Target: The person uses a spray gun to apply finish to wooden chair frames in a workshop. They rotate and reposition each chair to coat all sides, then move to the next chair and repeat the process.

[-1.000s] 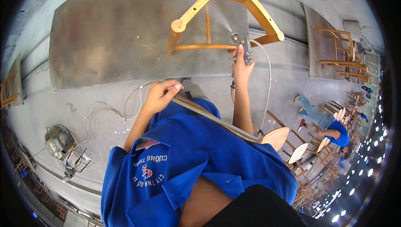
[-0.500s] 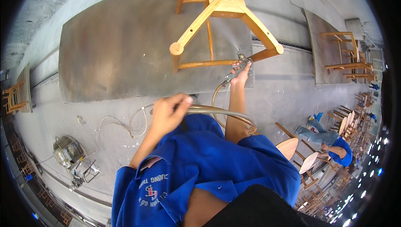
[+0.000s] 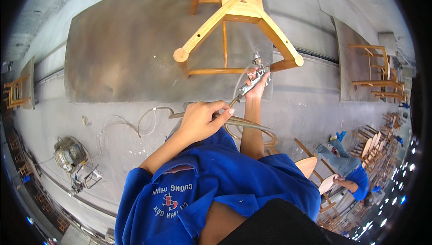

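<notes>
My right hand (image 3: 256, 87) is wrapped round a metal spray gun (image 3: 257, 76), its nozzle pointing away from me at a light wooden chair (image 3: 243, 10). A faint mist shows ahead of the nozzle. The chair has crossed bars and a round-ended leg on each near side; its far part is cut off by the upper edge. Nearer my body, my left hand (image 3: 202, 118) pinches the hose (image 3: 232, 102) between thumb and fingers, just behind the gun. More of that brownish hose loops under the left hand and across my right forearm.
Behind the chair spreads a large stained board (image 3: 108, 60). A compressor-like machine (image 3: 70, 154) stands on the floor at left, near a thin trailing hose (image 3: 121, 118). More chairs (image 3: 382, 71) are at far right. Below them, a person in blue (image 3: 357, 179) bends among chair parts.
My left hand has moved right and closed on the hose near the gun. The gun has turned and shifted slightly left and nearer the chair's near bar. The mist looks fainter.
</notes>
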Action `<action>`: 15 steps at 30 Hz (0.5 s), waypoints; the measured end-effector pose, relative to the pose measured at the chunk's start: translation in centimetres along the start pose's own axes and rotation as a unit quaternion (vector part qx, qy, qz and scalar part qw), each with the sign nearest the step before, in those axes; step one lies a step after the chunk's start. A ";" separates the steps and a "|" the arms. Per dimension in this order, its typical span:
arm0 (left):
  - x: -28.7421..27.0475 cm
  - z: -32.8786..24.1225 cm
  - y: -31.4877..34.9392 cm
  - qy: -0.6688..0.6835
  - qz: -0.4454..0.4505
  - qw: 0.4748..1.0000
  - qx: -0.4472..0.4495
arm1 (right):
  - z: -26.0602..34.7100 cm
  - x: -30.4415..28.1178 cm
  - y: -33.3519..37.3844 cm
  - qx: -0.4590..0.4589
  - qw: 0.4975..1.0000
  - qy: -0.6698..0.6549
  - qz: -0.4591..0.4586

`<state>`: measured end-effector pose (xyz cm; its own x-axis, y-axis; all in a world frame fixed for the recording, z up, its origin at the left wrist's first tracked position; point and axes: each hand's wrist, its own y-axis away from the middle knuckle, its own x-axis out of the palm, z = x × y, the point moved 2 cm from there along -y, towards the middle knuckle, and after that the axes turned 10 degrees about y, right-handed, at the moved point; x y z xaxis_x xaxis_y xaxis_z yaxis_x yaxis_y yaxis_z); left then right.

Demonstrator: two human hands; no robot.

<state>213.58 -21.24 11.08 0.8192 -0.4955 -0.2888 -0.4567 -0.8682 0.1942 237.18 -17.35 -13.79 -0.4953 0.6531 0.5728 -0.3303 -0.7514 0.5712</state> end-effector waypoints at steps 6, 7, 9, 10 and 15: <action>0.0 0.2 0.8 -0.013 0.001 1.000 -0.004 | -2.8 4.2 -2.1 0.041 0.996 0.063 0.041; -0.4 0.4 1.0 -0.009 -0.020 1.000 -0.007 | -3.5 4.7 -2.5 0.038 0.995 0.080 0.045; -1.5 1.0 1.5 0.010 -0.060 0.997 -0.041 | -4.6 4.6 -2.8 0.049 0.989 0.136 -0.037; -2.1 1.4 1.7 0.021 -0.079 0.995 -0.054 | -5.0 4.4 -2.7 0.051 0.984 0.158 -0.067; -4.9 3.0 2.2 0.074 -0.088 0.993 -0.024 | -3.7 2.8 -0.1 0.070 0.977 0.183 -0.081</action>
<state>207.50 -20.85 10.10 0.9285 -0.3230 -0.1829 -0.2870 -0.9372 0.1982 232.82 -15.79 -14.45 -0.7080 0.6664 0.2337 -0.3282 -0.6036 0.7266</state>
